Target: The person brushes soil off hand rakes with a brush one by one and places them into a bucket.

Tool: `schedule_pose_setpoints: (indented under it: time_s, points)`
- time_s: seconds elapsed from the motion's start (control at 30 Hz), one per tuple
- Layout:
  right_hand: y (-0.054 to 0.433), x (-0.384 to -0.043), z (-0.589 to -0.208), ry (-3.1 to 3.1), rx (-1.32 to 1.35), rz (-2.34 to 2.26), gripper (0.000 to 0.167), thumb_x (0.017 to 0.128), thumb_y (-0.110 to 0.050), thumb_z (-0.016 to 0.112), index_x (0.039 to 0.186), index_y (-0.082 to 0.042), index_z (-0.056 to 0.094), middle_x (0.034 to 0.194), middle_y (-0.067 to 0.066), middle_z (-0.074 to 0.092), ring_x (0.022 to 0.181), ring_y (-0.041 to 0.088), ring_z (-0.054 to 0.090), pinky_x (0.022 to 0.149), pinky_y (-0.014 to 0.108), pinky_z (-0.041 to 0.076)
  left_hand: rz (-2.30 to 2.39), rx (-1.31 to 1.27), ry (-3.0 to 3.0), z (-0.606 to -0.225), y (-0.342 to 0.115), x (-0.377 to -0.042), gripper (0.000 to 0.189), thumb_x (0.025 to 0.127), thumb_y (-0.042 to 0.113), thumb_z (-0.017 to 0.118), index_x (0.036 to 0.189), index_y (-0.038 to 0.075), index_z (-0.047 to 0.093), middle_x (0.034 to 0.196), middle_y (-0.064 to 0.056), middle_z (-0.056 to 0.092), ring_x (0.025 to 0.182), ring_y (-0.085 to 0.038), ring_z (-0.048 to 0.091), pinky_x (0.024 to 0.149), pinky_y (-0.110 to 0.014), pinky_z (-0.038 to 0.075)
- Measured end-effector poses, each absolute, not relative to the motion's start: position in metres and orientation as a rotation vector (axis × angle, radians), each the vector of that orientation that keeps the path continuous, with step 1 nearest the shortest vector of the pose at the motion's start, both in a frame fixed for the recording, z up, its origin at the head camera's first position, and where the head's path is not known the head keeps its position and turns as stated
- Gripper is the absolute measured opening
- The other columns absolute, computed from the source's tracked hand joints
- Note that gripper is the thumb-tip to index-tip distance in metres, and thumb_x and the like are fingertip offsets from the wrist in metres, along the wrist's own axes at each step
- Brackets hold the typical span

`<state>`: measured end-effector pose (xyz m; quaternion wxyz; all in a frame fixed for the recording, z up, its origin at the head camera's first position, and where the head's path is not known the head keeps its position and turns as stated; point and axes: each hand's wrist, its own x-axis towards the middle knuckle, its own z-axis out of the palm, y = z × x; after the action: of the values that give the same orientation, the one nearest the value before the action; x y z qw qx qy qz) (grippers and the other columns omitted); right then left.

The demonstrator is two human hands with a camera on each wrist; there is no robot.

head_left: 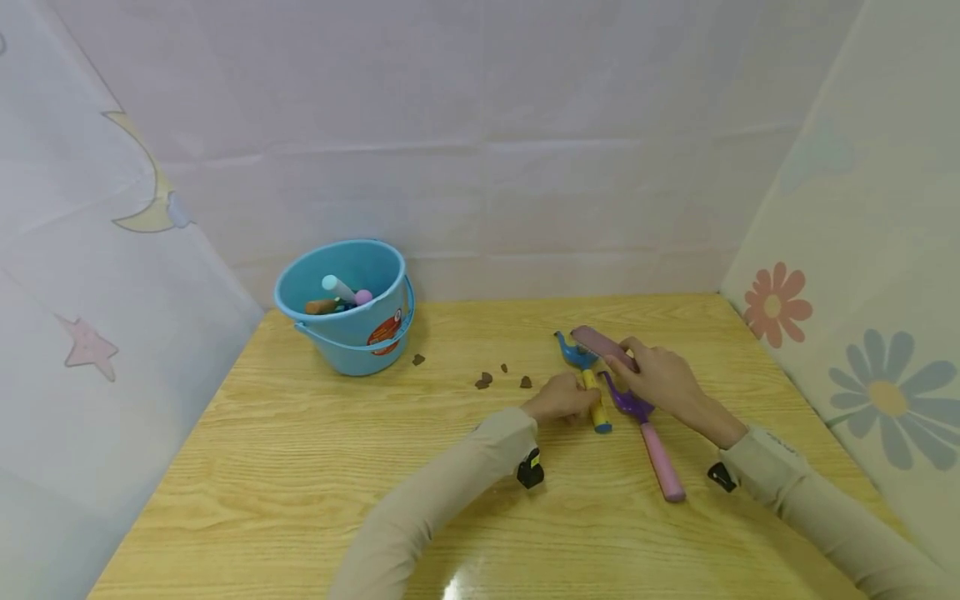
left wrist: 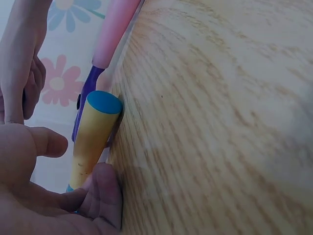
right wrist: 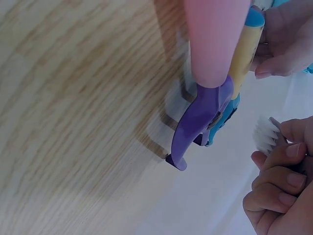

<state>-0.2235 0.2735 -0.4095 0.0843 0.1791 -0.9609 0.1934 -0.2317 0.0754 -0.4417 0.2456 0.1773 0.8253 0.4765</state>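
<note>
- Currently, from my remote seat, I see the left hand with its fingers curled round the yellow handle of a blue-headed rake, tilted on the wooden table.
- That rake's long axis runs mostly away from the person; its blue head lies beyond the left hand, angled slightly left.
- The right hand grips a mauve brush, which points forward and left, slanting across just above the blue head.
- In the right wrist view, white bristles stick out past the fingers. I cannot tell whether they touch the rake.
- I judge this meeting of bristles and blue head to be the key relation: the left hand is nearer the handle, the right nearer the head.
- A purple rake lies just beside, partly beneath the right hand, its pink handle pointing back toward the person.
- Brown crumbs lie left of the left hand, toward a blue bucket.
</note>
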Motion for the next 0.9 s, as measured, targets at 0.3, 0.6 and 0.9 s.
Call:
schedule_pose_setpoints:
  time_s: [0.3, 0.6, 0.9]
  points:
    - [0.279, -0.222, -0.413, -2.838, 0.453, 0.491, 0.043, 0.101, -0.031, 0.056, 0.114, 0.01, 0.059, 0.054, 0.001, 0.049, 0.04, 0.014, 0.044, 0.036, 0.027, 0.034, 1.245, 0.433, 2.326, -0.443, 0.082, -0.23, 0.042, 0.098, 0.022, 0.055, 0.058, 0.012, 0.05, 0.044, 0.002, 0.042, 0.038, -0.01, 0.039, 0.04, -0.021, 0.036]
    - [0.279, -0.225, -0.413, -2.881, 0.422, 0.499, 0.044, 0.102, -0.032, 0.055, 0.116, 0.01, 0.058, 0.058, 0.003, 0.053, 0.043, 0.015, 0.047, 0.038, 0.029, 0.037, 1.225, 0.381, 2.351, -0.439, 0.085, -0.234, 0.038, 0.097, 0.023, 0.056, 0.061, 0.012, 0.051, 0.044, 0.003, 0.042, 0.039, -0.012, 0.04, 0.04, -0.023, 0.035]
    - [0.281, -0.225, -0.409, -2.917, 0.286, 0.492, 0.054, 0.103, -0.036, 0.049, 0.119, 0.015, 0.054, 0.061, 0.009, 0.055, 0.045, 0.019, 0.05, 0.038, 0.033, 0.039, 1.25, 0.357, 2.387, -0.446, 0.092, -0.236, 0.039, 0.098, 0.023, 0.054, 0.061, 0.012, 0.048, 0.043, 0.004, 0.039, 0.035, -0.009, 0.034, 0.036, -0.022, 0.031]
